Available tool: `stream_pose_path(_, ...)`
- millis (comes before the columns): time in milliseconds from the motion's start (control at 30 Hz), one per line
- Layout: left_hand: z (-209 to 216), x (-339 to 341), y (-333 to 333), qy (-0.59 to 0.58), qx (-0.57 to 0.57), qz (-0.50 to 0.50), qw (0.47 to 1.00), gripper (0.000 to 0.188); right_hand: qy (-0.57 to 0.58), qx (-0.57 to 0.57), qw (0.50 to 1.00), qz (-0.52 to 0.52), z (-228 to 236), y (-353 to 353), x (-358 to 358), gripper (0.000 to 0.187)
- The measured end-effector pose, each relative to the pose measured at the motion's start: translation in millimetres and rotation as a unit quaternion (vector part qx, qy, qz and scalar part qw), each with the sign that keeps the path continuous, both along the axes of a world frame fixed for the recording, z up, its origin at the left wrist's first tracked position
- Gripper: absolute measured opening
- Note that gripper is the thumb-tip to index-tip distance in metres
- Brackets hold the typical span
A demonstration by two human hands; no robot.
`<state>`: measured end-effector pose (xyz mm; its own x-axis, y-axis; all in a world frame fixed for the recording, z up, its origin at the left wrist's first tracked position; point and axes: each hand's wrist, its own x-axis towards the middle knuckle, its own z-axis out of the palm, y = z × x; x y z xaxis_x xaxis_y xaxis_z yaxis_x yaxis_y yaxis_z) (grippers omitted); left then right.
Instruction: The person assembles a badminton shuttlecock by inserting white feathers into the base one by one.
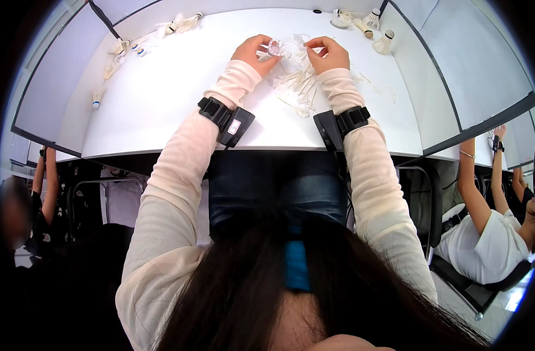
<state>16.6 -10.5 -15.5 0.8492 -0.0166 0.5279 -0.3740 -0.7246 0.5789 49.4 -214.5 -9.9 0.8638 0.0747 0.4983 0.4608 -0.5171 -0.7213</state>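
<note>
My left hand [254, 54] is closed around a small round whitish piece [275, 48] with a ring-like rim, gripped between thumb and fingers. It looks like the stripped head of a shuttlecock, but its details are too small to be sure. Just to the right, my right hand [331, 57] has thumb and forefinger pinched together; whatever sits between them is too small to make out. Below and between both hands, a loose pile of white feather pieces [301, 85] is spread over the white table [174, 111]. More whitish scraps lie behind the fingers.
Feathered shuttlecocks lie at the back left [185, 23], along the left side [96, 98] and at the back right [383, 42]. Small round caps [140, 50] rest at the left. White partition panels [419, 64] enclose the table. People sit on either side beyond them.
</note>
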Motion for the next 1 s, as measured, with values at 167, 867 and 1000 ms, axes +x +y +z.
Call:
stream_pose_path(167,1.1,-2.1,-2.0,0.011,0.003,-0.001,1.0,0.042,-0.009,0.083,0.996,0.012,-4.3,2.0,4.1,0.014)
stream_pose_path(867,3.8,-7.2,-1.7,-0.011,0.024,-0.03,0.999,0.042,0.192,0.328,0.898,0.221,13.1,1.9,-3.8,0.021)
stream_pose_path(1000,4.1,-4.9,-2.7,-0.035,0.024,-0.044,0.998,0.043,0.17,0.318,0.911,0.201,11.0,2.0,-1.2,0.021)
